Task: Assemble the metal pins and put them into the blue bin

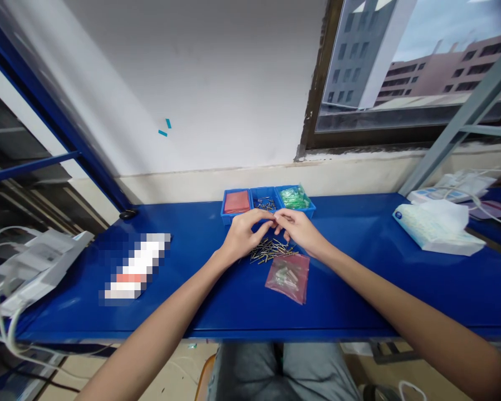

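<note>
The work in hand is at the loose pile of thin metal pieces (268,252), which lies at the middle of the worktop (225,312). Just above and behind this pile, the left hand (245,233) and the right hand (297,229) meet at their fingertips. The fingers of both are bent and drawn together, as for a fine pinch; but whether a small piece is held between them, I cannot tell, because it is too small and partly covered.

Nearer to the person, beside the pile, a pink bag (302,281) lies flat. Some small, pale greenish things show through it, so I judge that a part of the filling is done. Whether its contents are complete, or whether it is sealed, is not clear.

Behind the hands stand three blue bins in a row. The left bin (227,219) contains flat pink sheets or bags (237,201), the middle bin (262,191) more small metal pieces, and the right bin (311,211) green and clear packets (294,196). With so many pieces loose and the bins well stocked, much seems left to handle.

Farther out, a tissue pack (438,228) rests on the right and a pixelated object (144,262) on the left.
</note>
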{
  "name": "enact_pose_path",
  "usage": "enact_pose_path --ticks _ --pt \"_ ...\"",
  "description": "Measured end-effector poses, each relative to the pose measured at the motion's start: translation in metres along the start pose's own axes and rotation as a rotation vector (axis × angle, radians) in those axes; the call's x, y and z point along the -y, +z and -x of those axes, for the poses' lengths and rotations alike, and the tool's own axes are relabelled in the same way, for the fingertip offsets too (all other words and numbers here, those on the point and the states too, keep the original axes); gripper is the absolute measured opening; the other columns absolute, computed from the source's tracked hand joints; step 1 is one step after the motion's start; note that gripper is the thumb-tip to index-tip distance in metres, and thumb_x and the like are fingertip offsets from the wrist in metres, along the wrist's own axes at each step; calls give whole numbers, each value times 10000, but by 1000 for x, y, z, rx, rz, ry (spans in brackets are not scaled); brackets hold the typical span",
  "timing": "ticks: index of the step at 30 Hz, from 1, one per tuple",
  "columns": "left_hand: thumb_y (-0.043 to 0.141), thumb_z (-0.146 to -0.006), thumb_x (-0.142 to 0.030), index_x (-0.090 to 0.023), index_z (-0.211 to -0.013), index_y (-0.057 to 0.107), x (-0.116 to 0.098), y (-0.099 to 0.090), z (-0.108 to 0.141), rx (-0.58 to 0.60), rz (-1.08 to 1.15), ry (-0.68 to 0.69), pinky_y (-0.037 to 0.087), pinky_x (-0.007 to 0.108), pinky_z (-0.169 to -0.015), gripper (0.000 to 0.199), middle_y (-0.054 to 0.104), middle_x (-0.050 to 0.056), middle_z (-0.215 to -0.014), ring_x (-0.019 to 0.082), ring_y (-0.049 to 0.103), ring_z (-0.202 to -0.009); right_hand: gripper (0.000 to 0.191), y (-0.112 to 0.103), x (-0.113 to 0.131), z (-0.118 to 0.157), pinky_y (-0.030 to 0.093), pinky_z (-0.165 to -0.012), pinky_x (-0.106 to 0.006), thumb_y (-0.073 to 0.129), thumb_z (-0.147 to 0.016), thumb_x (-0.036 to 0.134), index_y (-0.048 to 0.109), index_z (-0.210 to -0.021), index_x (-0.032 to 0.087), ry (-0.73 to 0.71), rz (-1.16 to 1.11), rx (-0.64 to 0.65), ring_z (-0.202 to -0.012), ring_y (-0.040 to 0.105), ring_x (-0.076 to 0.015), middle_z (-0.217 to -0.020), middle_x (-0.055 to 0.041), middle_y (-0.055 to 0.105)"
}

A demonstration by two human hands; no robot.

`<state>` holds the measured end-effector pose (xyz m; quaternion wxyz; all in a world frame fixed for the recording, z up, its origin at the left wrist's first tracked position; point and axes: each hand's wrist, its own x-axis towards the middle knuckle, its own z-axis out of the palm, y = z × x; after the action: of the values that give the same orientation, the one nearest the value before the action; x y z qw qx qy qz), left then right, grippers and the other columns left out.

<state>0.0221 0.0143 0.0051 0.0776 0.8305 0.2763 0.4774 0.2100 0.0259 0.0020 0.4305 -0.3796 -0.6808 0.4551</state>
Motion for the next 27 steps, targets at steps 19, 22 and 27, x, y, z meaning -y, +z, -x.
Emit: enact_pose_path --ticks 19,22,27 --pt "529 -1002 -278 -167 -1091 673 2 5 4 85 -117 -53 531 323 -813 202 710 75 -983 180 662 -884 320 1 7 5 395 -470 -216 595 -883 460 640 -791 158 78 -75 63 -657 548 -131 -766 -49 606" --pt "479 -1020 -242 -164 -1020 695 2 5 2 49 -111 -75 521 297 -765 229 720 56 -906 159 658 -804 286 0 3 3 391 -472 -222 588 -889 437 625 -806 166 87 -69 66 -667 556 -138 -780 -54 610" --pt "525 -1004 -259 -176 -1020 714 1 4 0 -25 -56 -124 516 293 -760 207 728 60 -951 165 664 -851 130 -2 -3 -2 494 -701 -303 623 -874 306 640 -894 179 -127 185 4 -716 581 -147 -794 -27 644"
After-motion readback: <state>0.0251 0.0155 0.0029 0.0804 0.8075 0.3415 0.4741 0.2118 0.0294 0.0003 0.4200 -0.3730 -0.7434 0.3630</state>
